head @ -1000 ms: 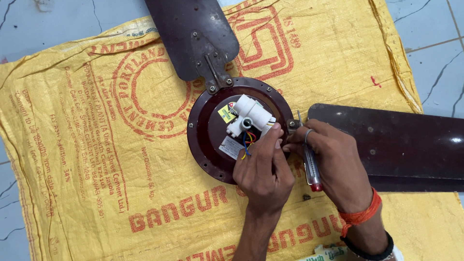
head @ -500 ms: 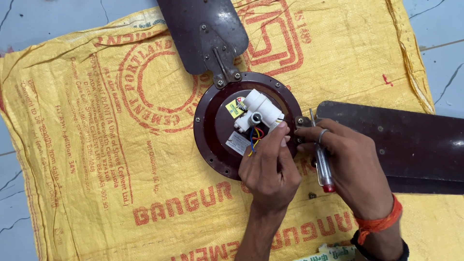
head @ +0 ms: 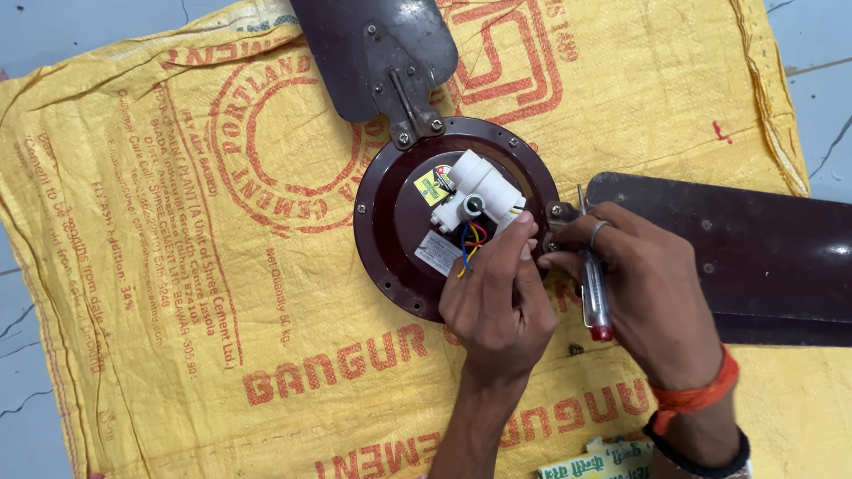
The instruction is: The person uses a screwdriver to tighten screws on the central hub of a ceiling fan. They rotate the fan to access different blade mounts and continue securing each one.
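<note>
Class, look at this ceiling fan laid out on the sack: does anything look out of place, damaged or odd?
Coloured wires hang loose from the white block on the fan hub. The upper blade looks scuffed and dull. Both the left hand and the right hand, which holds a screwdriver, work at the right blade's bracket.

I count one dark maroon fan motor housing (head: 404, 226), two brown fan blades, one at the top (head: 373, 49) and one at the right (head: 737, 248), one white capacitor (head: 479, 197), one screwdriver (head: 593, 288), one yellow printed sack (head: 160, 266), and my two hands, left (head: 497, 306) and right (head: 643, 279).
</note>
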